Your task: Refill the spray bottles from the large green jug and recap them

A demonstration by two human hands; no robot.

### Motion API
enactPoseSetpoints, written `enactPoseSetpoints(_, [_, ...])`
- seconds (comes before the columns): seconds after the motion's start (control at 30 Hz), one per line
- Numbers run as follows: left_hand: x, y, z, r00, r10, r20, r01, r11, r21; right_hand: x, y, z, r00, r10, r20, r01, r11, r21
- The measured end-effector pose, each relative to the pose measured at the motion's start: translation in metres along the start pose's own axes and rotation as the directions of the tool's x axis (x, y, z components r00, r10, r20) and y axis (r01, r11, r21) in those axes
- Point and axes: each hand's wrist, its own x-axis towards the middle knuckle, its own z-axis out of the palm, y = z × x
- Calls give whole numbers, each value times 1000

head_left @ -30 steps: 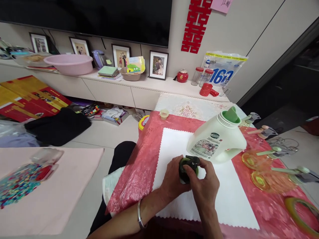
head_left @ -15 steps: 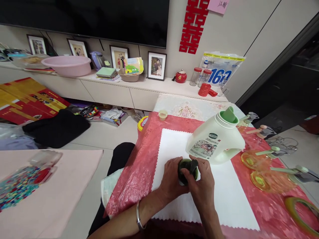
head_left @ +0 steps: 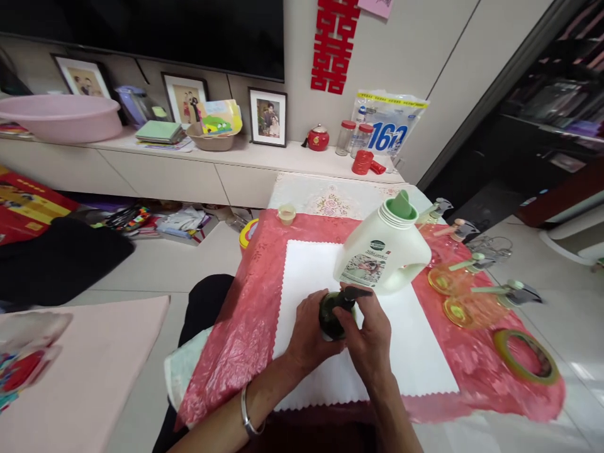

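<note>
Left grip [head_left: 307, 328] and right grip [head_left: 369, 332] clasp a pump bottle [head_left: 330, 318], bag [head_left: 399, 117] beyond reading "160".

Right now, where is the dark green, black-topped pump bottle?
Below and right of centre in the head view, the dark green pump bottle is held between the left hand and right hand, nearer the camera than the pale plastic jug.
</note>
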Motion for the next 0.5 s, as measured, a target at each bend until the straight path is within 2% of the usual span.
enactPoseSetpoints(0.07, [0, -1, -3, 999, -16, 30, 17, 999, -27, 4, -9, -8, 998, 55, -35, -51, 994, 100])
enactPoseSetpoints(0.13, [0, 0, -7, 997, -33, 63, 39, 995, -90, 9, -22, -20, 982, 110, -151, -73, 970, 233])
enactPoseSetpoints(0.23, [1, 2, -15, 995, -50, 90, 66, 979, -193, 18, -38, -50, 900, 137, -413, 0, 949, 314])
enactPoseSetpoints(0.33, [10, 3, -23, 995, -71, 65, 84, 967, -240, 20, -34, -90, 821, 163, -547, -8, 961, 275])
enactPoseSetpoints(0.4, [21, 2, -28, 994, -104, 37, 110, 962, -250, 14, -14, -114, 865, 171, -472, -141, 985, 99])
enactPoseSetpoints(0.47, [36, -1, -31, 989, -149, 4, 145, 955, -259, 4, 16, -131, 969, 137, -204, -196, 933, -303])
enactPoseSetpoints(0.5, [44, -3, -33, 986, -167, -12, 158, 952, -264, -3, 33, -136, 990, 112, -91, -140, 897, -418])
